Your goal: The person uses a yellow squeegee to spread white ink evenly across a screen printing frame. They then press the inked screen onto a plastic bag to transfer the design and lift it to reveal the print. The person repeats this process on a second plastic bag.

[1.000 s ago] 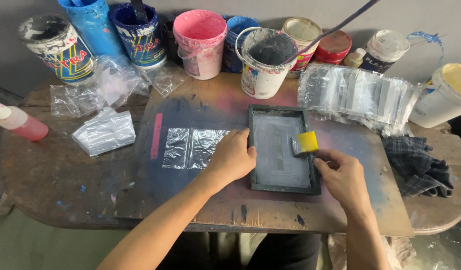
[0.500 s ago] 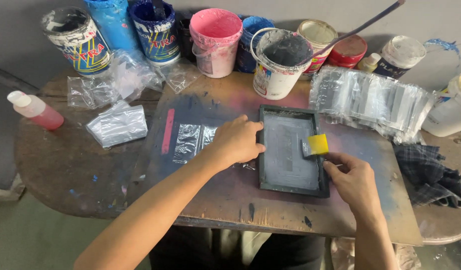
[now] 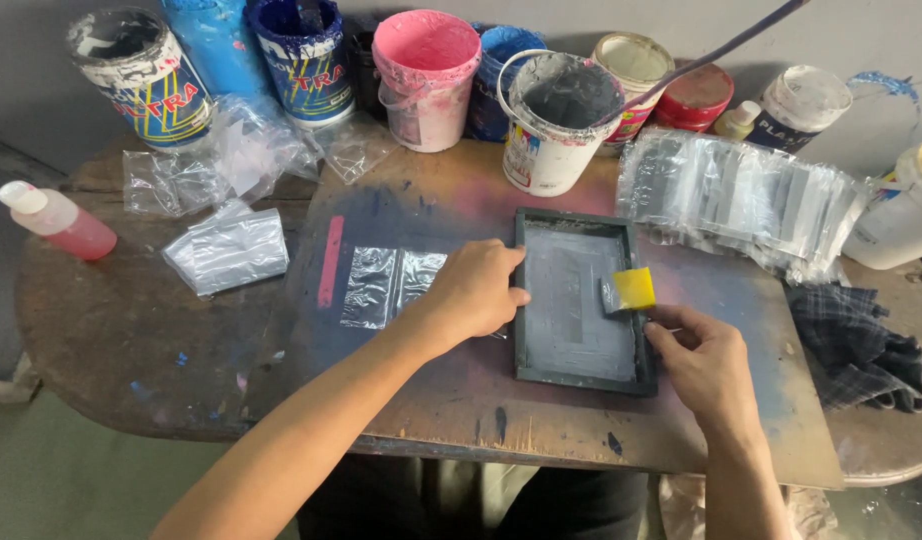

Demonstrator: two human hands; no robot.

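Fingers [image 3: 671,325] of right hand [image 3: 706,365] pinched on yellow squeegee [image 3: 631,290], resting at right edge of small dark screen frame [image 3: 578,300]. Frame's long axis running away from body. Left hand [image 3: 471,290] clamped flat, apparently, over frame's left rail on tabletop [image 3: 461,400].

A small screen-printing workshop, by the look of it. Open paint tubs [image 3: 426,75] and tins crowd the 12 o'clock edge of a paint-smeared counter [image 3: 131,340], a dark printing frame [image 3: 579,298] lies at the centre, and a stack of clear plastic bags [image 3: 741,200] sits at 2 o'clock, with a stained rag [image 3: 861,345] at 3 o'clock.
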